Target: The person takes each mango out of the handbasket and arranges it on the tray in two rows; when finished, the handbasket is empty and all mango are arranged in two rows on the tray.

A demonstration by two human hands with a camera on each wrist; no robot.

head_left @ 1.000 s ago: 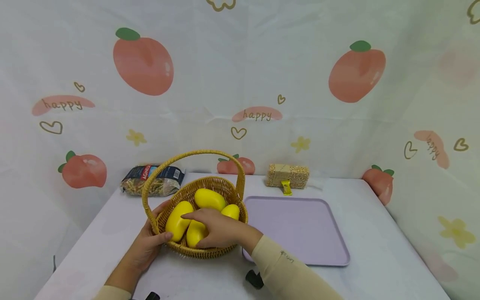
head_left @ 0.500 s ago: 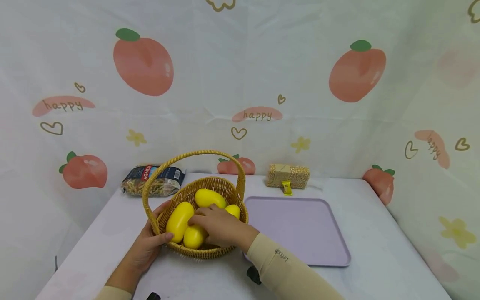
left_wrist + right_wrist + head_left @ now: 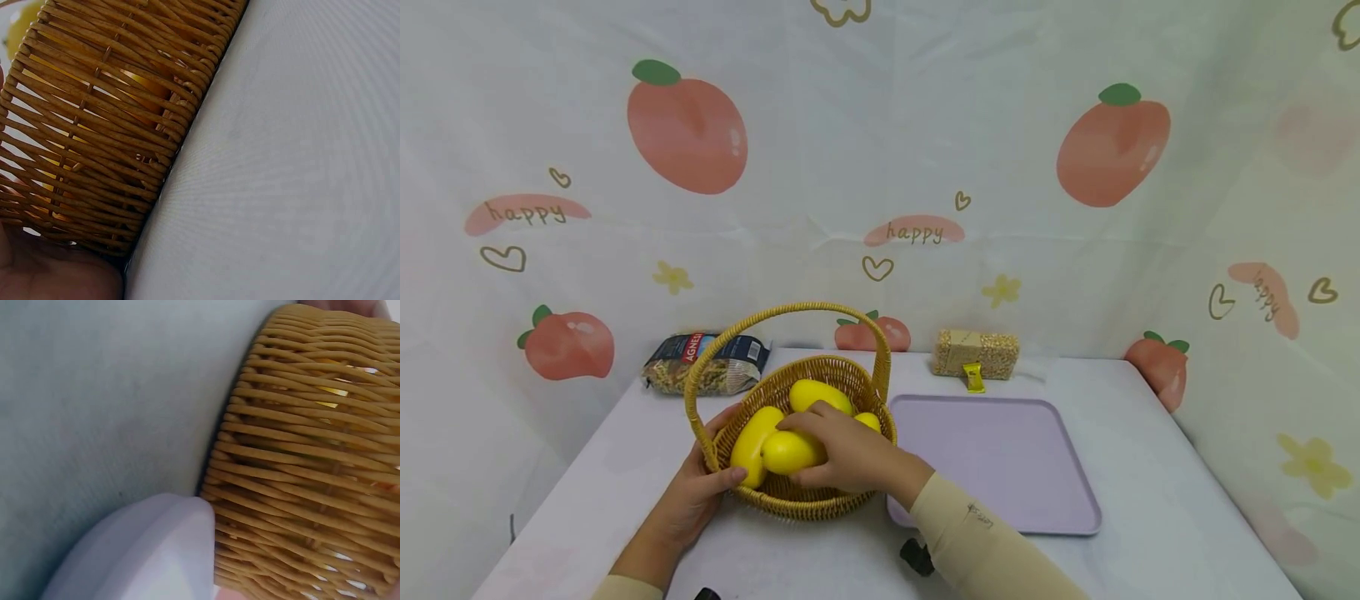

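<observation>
A wicker basket point(image 3: 811, 508) with a tall arched handle stands left of centre in the head view. My left hand point(image 3: 694, 493) holds its left side, thumb over the rim; the left wrist view shows part of that hand point(image 3: 59, 275) against the woven wall. Over the basket my right hand point(image 3: 853, 454) grips a yellow mango point(image 3: 790, 452), fingers on top and thumb below. Another mango point(image 3: 751, 446) lies at the basket's left, one point(image 3: 820, 395) at the back, and one point(image 3: 869, 421) at the right, partly hidden by the right hand. The right wrist view shows the basket wall point(image 3: 312, 462).
A lilac tray point(image 3: 1000, 467) lies just right of the basket. Behind are a pasta bag point(image 3: 711, 367) at the left and a packed block of grains point(image 3: 992, 356) with a small yellow packet point(image 3: 973, 377) before it. A black object point(image 3: 917, 557) is near the right sleeve.
My right hand has closed round the front mango and raised it, tilting it over the left mango. My left hand has stayed on the basket.
</observation>
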